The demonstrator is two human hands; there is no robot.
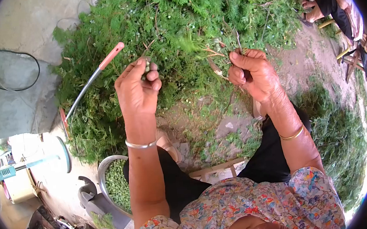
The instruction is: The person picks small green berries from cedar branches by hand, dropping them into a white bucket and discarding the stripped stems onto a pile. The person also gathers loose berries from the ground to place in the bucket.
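Both hands are up over the pile of evergreen cuttings [173, 9], wrists bare but for bangles, forearms reaching forward. The left hand [136, 89] is palm up, fingers curled in, with small greenish pieces [147, 66] caught between thumb and fingertips. Over on the right, the right hand [253, 73] has its thumb pressed to the bent index finger, pinching a twig [215, 53] whose leafy end is blurred. And beside the left forearm, a round metal basin [101, 177] holds a heap of small green cones [118, 184].
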